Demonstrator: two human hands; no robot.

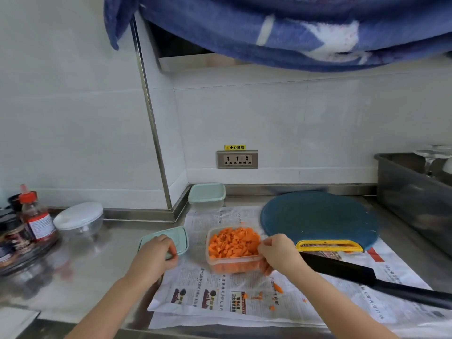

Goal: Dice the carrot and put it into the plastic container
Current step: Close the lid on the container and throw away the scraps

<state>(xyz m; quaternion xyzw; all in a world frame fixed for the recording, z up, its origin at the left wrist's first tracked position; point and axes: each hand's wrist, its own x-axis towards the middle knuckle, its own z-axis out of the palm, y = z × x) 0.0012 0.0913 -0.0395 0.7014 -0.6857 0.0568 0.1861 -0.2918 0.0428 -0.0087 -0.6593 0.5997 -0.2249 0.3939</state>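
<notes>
Diced carrot (pixel 233 243) is sitting in the plastic container (pixel 234 264), filling it close to the rim. Container is standing upright on the newspaper (pixel 220 299), which is covering the steel counter (pixel 85 265).

Right hand (pixel 278 253) is gripping the container's right near corner, thumb at the rim and fingers curling round the clear wall.

Left hand (pixel 156 253) is gripping the near edge of the mint-green lid (pixel 179 237), fingers curling over it. Lid is lying just left of the container, not touching it; can't tell if it's flat on the counter or lifting off.

Black knife (pixel 342 267) is lying on the paper right of the container, blade end toward it and passing behind the right wrist. Round blue cutting board (pixel 318 216) is sitting behind the knife, a yellow handle piece (pixel 329 245) at its near edge.

A few carrot scraps (pixel 256 296) are lying on the paper near the front edge.

Second lidded container (pixel 206 194) is sitting in the back corner by the wall, under the socket strip (pixel 237 159). Red-capped bottle (pixel 36 216) and a clear bowl with a white lid (pixel 79 218) are standing far left. Grey tub (pixel 411 192) is sitting far right. Blue cloth (pixel 269 28) is hanging across the top.
</notes>
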